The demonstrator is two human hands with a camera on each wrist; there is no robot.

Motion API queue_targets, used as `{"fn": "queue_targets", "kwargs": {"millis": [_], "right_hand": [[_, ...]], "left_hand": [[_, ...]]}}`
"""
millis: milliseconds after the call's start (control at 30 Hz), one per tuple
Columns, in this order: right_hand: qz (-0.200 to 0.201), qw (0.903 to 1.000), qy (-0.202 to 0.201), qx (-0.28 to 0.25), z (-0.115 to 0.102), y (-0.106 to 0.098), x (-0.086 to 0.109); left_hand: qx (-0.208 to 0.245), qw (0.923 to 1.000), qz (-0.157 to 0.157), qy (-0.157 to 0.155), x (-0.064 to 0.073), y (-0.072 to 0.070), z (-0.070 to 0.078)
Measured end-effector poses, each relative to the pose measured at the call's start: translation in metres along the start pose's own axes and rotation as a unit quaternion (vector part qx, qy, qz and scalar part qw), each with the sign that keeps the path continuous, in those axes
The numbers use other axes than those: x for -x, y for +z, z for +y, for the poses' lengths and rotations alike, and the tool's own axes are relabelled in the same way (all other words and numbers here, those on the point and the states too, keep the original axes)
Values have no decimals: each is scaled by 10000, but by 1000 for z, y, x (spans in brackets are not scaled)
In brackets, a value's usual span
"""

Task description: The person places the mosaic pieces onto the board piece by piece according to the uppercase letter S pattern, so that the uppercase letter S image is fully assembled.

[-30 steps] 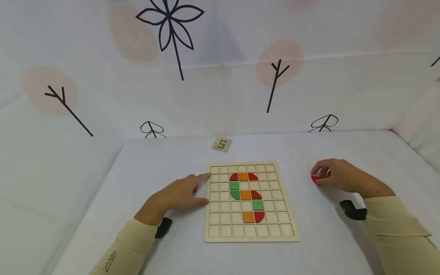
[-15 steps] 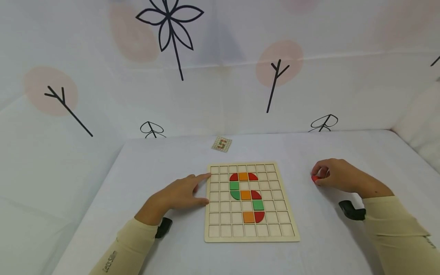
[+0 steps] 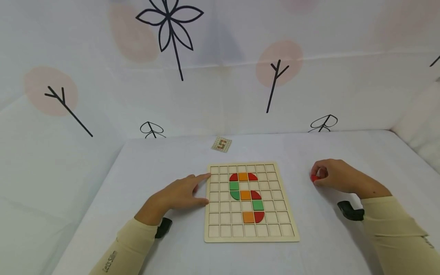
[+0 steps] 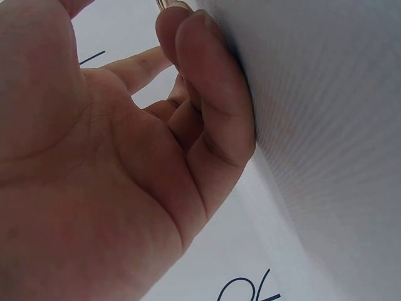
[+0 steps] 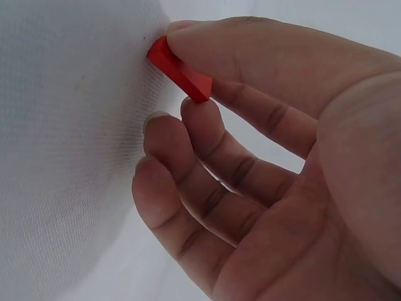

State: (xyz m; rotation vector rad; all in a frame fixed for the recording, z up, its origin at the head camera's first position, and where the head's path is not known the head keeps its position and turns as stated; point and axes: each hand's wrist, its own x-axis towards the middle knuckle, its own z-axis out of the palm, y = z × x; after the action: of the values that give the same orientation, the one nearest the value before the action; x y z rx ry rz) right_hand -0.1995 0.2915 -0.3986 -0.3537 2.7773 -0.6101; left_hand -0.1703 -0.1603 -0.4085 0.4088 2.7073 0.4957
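Observation:
A wooden grid board [image 3: 225, 231] lies on the white table, with red, orange and green tiles forming an S in its cells. My left hand [image 3: 177, 194] rests at the board's left edge, index finger and thumb stretched to the rim and the other fingers bent under in the left wrist view. Right of the board, my right hand [image 3: 338, 176] pinches a red tile [image 5: 182, 69] between thumb and fingers, close over the cloth. In the right wrist view the tile is tilted, its edge toward the camera, and the thumb covers part of its face.
A small card [image 3: 221, 144] printed with a grid and an S pattern lies behind the board. A white cloth wall [image 3: 220, 95] with drawn plants rises along the table's back edge. Black wrist cameras [image 3: 351, 211] sit under both wrists.
The red tile has turned slightly within my right fingers, and less of it shows now. That hand has shifted very slightly left. My left hand and the board have stayed put.

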Motion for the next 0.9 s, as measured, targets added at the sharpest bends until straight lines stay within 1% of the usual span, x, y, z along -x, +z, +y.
{"fn": "queue_targets", "kwargs": {"millis": [233,500,700,900], "right_hand": [[-62,9999,-100,-50,-2,2,-1],[-113,9996,-256,-36,-6,5,-3],[-99,9994,-340,-25,-17,10,-4],[4,9982,-589,-113,-33,14,-1]], "left_hand": [[13,10000,-11,-41,0,-1,0],[30,10000,15,-11,0,0,0],[-38,10000,39,79,1,1,-1],[-14,9999,36,107,1,1,-1]]}}
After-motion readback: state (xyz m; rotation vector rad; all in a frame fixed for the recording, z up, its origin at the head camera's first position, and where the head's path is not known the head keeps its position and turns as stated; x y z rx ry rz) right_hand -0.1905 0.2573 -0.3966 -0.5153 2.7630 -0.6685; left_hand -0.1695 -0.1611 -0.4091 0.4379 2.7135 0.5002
